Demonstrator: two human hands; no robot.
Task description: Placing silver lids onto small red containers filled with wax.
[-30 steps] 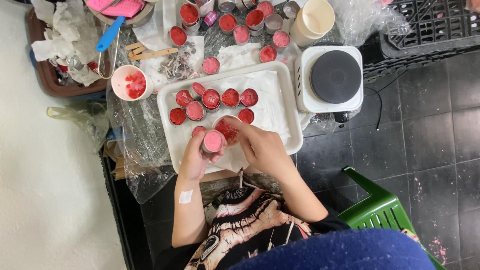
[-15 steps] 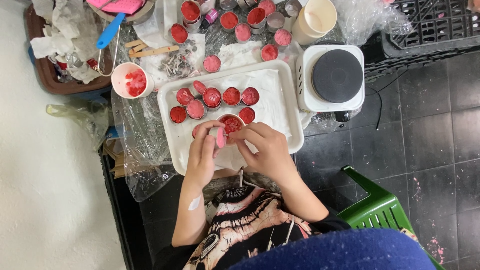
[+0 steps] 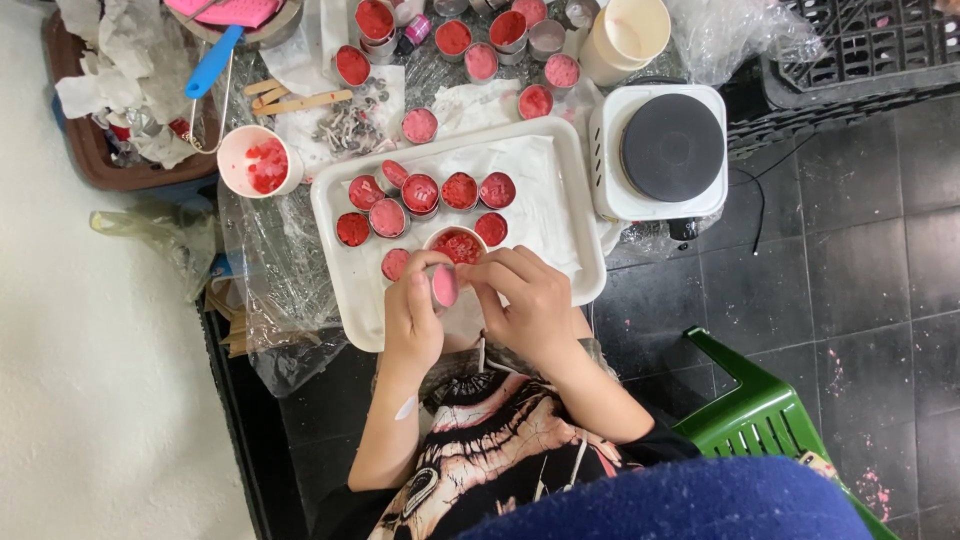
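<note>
the small pink-filled tin is tilted on its edge above the near part of the white tray, pinched between the person's two hands. the left hand wraps it from the side with thumb and fingers closed round its wall, and the right hand meets it from the other side, fingertips closed narrowly on its rim, as if working something at the top of the fill. what those fingertips grip cannot be told.

just beyond the hands a round cup of red pieces stands on the tray, and past it a cluster of filled red and pink tins sits in two loose rows; these look already poured. the right half of the tray is bare paper. so, as a judgement, a good share of the batch is filled and this tin is one being finished by hand, with others perhaps yet to be handled.

farther out on the surface, more tins stand beyond the tray, a white cup with red chips is to the left, a small hotplate to the right, and wooden sticks lie near a blue-handled tool.
</note>
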